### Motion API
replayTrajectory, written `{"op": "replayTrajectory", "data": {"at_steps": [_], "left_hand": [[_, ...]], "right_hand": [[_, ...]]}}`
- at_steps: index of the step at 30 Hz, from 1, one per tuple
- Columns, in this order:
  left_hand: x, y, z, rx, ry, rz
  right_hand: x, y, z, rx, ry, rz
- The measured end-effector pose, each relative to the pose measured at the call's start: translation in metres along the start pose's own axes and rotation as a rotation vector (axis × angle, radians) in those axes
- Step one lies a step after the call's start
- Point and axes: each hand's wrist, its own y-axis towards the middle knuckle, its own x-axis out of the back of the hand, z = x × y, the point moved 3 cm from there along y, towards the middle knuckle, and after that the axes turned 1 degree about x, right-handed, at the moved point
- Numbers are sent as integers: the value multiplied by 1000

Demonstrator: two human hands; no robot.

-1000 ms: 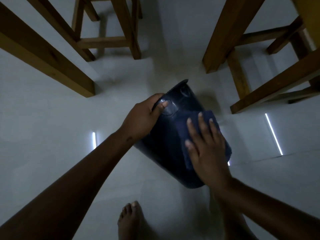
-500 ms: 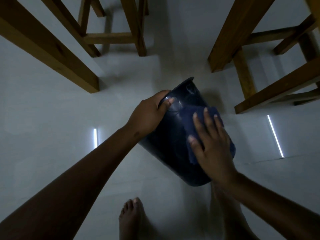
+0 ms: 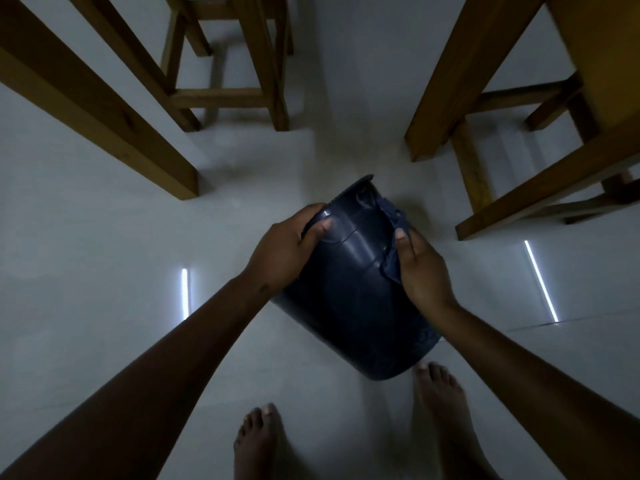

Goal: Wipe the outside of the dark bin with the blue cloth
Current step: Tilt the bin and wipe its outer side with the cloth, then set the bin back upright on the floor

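Note:
The dark bin [image 3: 349, 292] is held tilted above the pale floor, its rim pointing away from me and its base near my feet. My left hand [image 3: 285, 252] grips the bin's rim on the left, thumb across the outer wall. My right hand [image 3: 420, 271] presses the crumpled blue cloth [image 3: 393, 220] against the bin's right side near the rim. Most of the cloth is hidden under that hand and behind the bin's curve.
Wooden table and chair legs [image 3: 114, 116] stand to the left and at the back, and more wooden legs [image 3: 446, 84] rise on the right. My bare feet [image 3: 259, 441] stand on the floor just below the bin. Bright light strips [image 3: 540, 282] reflect on the tiles.
My right hand slid the cloth from the top face of the bin over to its right side near the rim. The bin turned slightly in my left hand.

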Motion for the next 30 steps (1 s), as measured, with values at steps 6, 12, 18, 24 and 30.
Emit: {"op": "replayTrajectory", "data": {"at_steps": [6,12,18,24,30], "left_hand": [[3,-14,11,57,19,-43],[9,-32,-6,27,40,-98],[14,-48,-49,-110,204,-139],[8,-64,-62,-225,363,-75],[-22,-86,-49,-337,468,92]], "right_hand": [[-4,-44,12,229,-351,-26],[3,-79,31,349,-284,289],[46,-91,52,11,200,67],[60,-96,57,-58,377,-39],[63,-112,57,-69,402,-20]]}}
